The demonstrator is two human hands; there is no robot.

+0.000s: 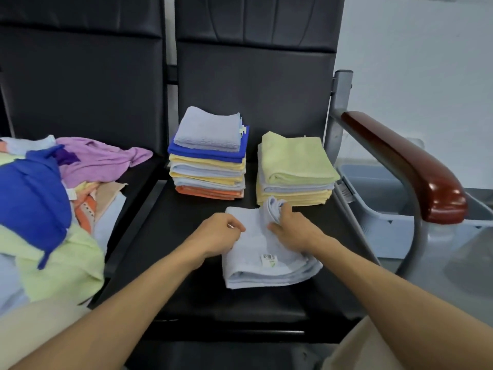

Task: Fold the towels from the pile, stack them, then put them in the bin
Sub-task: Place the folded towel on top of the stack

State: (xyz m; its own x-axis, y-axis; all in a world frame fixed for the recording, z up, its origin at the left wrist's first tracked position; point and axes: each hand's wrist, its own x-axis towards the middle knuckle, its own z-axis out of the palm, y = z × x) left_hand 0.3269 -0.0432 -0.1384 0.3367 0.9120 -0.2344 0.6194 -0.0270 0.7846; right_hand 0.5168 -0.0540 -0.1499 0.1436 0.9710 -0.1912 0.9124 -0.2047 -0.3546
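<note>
The right hand point(290, 231) grips a gathered corner of the light blue towel point(266, 265), fingers curled round the raised fabric at the towel's upper edge. The likely purpose is to carry that corner across for the next fold. The left hand point(221, 233) sits with curled fingers on the towel's left portion, fingertips pinching the cloth, probably as an anchor so the lower layers do not slide. The towel lies partly folded, in several layers, on the black seat point(266, 311) at centre frame, just below the two stacks. A small white label point(270, 259) with a barcode faces up near the towel's lower edge, but its print is too small to read. Above the hands stand the taller stack point(208, 156), topped by a lavender towel, and to its right the shorter stack point(296, 169), topped by a pale green one. Both sit toward the back of the seat, which leaves the front as working surface. A white tag point(243, 128) protrudes from the taller stack with no legible writing. The unfolded pile point(40, 196) occupies the adjoining seat at the left of the frame, near the left hand. The grey-blue bin point(373, 182) stands at the right of the frame, beyond the reddish-brown armrest point(405, 166), and no towels show in its visible part.
</note>
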